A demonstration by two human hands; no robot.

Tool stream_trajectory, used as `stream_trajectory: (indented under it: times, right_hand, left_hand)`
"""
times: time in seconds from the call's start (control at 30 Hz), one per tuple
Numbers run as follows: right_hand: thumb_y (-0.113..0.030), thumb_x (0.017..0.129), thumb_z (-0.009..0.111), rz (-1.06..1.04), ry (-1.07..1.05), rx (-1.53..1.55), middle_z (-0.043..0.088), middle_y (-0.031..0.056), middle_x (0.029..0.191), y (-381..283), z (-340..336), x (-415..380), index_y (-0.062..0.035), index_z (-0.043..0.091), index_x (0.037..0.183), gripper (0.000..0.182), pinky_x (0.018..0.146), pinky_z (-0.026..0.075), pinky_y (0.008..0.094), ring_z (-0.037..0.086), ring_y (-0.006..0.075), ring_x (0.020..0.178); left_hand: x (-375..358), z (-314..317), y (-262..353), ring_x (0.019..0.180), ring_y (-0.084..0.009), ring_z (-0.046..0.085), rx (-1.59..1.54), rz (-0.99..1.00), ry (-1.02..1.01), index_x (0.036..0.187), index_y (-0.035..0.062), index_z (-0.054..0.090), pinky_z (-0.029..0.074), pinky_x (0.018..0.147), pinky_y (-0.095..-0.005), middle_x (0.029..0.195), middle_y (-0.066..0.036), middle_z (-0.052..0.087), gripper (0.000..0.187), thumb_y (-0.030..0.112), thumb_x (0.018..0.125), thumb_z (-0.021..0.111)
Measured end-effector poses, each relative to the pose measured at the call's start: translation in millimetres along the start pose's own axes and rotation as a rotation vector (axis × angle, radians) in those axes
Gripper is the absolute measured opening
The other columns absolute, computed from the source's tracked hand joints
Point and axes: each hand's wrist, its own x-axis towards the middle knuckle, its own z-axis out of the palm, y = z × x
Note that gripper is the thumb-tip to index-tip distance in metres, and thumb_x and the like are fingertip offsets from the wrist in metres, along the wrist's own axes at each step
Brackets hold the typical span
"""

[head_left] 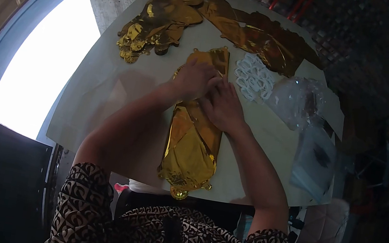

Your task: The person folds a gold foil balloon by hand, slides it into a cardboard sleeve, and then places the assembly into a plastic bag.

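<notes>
A long folded gold foil piece [190,159] is laid lengthwise on the pale counter [102,90], its near end carried to the front edge, where a small crinkled tab is seen hanging over. Its middle is covered by both hands. The left hand [194,81] is brought in from the left with the forearm slanted across, its back turned up and its fingers bent toward the right. The right hand [225,105] is placed just beside it, slightly nearer the body, with its fingers pointed forward and its tips met by those of the left. On each hand the fingers are held close together and rested on the foil; whether any foil is pinched between them cannot be told.

Letter-like curling figures are printed on the patterned sleeves [86,188], but no word can be made out in them. On the clear plastic bag [314,159] at the right a dark patch is shown, too blurred to be read. Another crumpled clear bag [290,100] is set beyond it, beside a heap of white loops [253,77]. Farther back, gold foil stacks [162,21] are spread.
</notes>
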Motion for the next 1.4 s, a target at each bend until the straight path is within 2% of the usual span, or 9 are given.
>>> stream_trajectory:
  times: [0.07, 0.13, 0.3, 0.37, 0.47, 0.53, 1.07, 1.3, 1.4]
  right_hand:
    - [-0.046, 0.1, 0.044, 0.015, -0.014, -0.008, 0.033, 0.0167, 0.156, 1.8, 4.5, -0.3, -0.0081, 0.043, 0.143, 0.058, 0.122, 0.016, 0.0479, 0.023, 0.0372, 0.148]
    - [-0.047, 0.1, 0.044, -0.009, 0.151, 0.005, 0.036, 0.0177, 0.152, 4.1, 14.3, 0.6, -0.0077, 0.046, 0.141, 0.057, 0.122, 0.016, 0.0475, 0.024, 0.0372, 0.147]
    - [-0.047, 0.1, 0.043, -0.017, 0.072, 0.011, 0.036, 0.0182, 0.152, 2.9, 5.9, -0.7, -0.0078, 0.048, 0.141, 0.057, 0.121, 0.017, 0.0492, 0.027, 0.0371, 0.146]
    - [-0.047, 0.1, 0.043, -0.035, 0.034, 0.035, 0.036, 0.0182, 0.153, 1.7, -0.2, 0.2, -0.0078, 0.048, 0.141, 0.057, 0.121, 0.018, 0.0499, 0.027, 0.037, 0.146]
    - [-0.045, 0.099, 0.047, -0.035, -0.127, 0.064, 0.034, 0.0198, 0.154, 0.9, -4.9, 2.9, -0.0048, 0.038, 0.147, 0.064, 0.119, 0.019, 0.0508, 0.026, 0.0369, 0.145]
    - [-0.045, 0.099, 0.047, -0.032, 0.028, 0.031, 0.034, 0.0194, 0.154, -2.8, -1.4, -0.6, -0.0057, 0.037, 0.148, 0.064, 0.12, 0.017, 0.0519, 0.025, 0.0363, 0.146]
    - [-0.046, 0.099, 0.046, -0.027, 0.084, 0.006, 0.027, 0.0209, 0.158, 0.9, 4.9, 0.7, -0.0069, 0.033, 0.151, 0.066, 0.121, 0.014, 0.0518, 0.018, 0.0378, 0.15]
    - [-0.05, 0.1, 0.043, 0.026, -0.04, -0.027, 0.026, 0.0235, 0.159, 2.9, 7.4, 1.4, -0.0068, 0.033, 0.152, 0.068, 0.123, 0.011, 0.0471, 0.016, 0.0364, 0.151]
    - [-0.051, 0.101, 0.043, 0.027, -0.053, -0.023, 0.026, 0.0238, 0.159, 2.3, 5.7, 1.8, -0.0065, 0.034, 0.152, 0.068, 0.123, 0.01, 0.0466, 0.017, 0.0363, 0.151]
  left_hand:
    - [-2.1, 9.6, -1.2, 0.114, -0.0262, 0.056, 0.042, -0.073, 0.139, 0.108, 0.0131, 0.065, 0.035, 0.105, -0.0465, 0.109, -0.006, 0.064, 0.031, 0.031, 0.102, 0.041]
    - [-2.9, 6.7, 0.4, 0.117, -0.0262, 0.056, 0.124, -0.082, 0.107, 0.111, 0.0132, 0.066, 0.034, 0.107, -0.0464, 0.112, -0.006, 0.064, 0.031, 0.031, 0.102, 0.042]
    - [3.7, -9.1, 5.9, 0.133, -0.0268, 0.047, 0.168, -0.163, 0.012, 0.121, 0.0122, 0.065, 0.028, 0.115, -0.0466, 0.131, -0.009, 0.061, 0.036, 0.031, 0.104, 0.04]
    - [16.1, -13.9, -0.3, 0.144, -0.0276, 0.035, 0.023, 0.048, -0.086, 0.129, 0.0104, 0.061, 0.023, 0.12, -0.0475, 0.147, -0.011, 0.05, 0.041, 0.034, 0.106, 0.037]
    - [34.4, 16.2, -17.2, 0.147, -0.0271, 0.03, -0.101, 0.055, -0.094, 0.133, 0.0092, 0.058, 0.02, 0.121, -0.0479, 0.154, -0.011, 0.042, 0.043, 0.034, 0.107, 0.036]
    - [43.8, 15.4, -22.5, 0.147, -0.0271, 0.03, -0.134, 0.023, -0.141, 0.134, 0.0089, 0.057, 0.021, 0.121, -0.0475, 0.154, -0.011, 0.041, 0.042, 0.033, 0.106, 0.037]
    - [65.4, 8.1, -29.1, 0.124, -0.0301, 0.056, -0.095, 0.013, -0.116, 0.125, 0.0046, 0.061, 0.04, 0.107, -0.043, 0.137, -0.012, 0.058, 0.036, 0.027, 0.097, 0.053]
    - [71.2, 24.8, -53.3, 0.136, -0.0259, 0.044, -0.002, 0.041, -0.083, 0.132, 0.0115, 0.059, 0.033, 0.112, -0.0455, 0.146, -0.008, 0.051, 0.041, 0.033, 0.1, 0.046]
    - [60.1, 20.6, -43.3, 0.138, -0.0284, 0.041, 0.279, -0.105, 0.205, 0.134, 0.01, 0.057, 0.032, 0.113, -0.0469, 0.145, -0.011, 0.051, 0.041, 0.031, 0.099, 0.048]
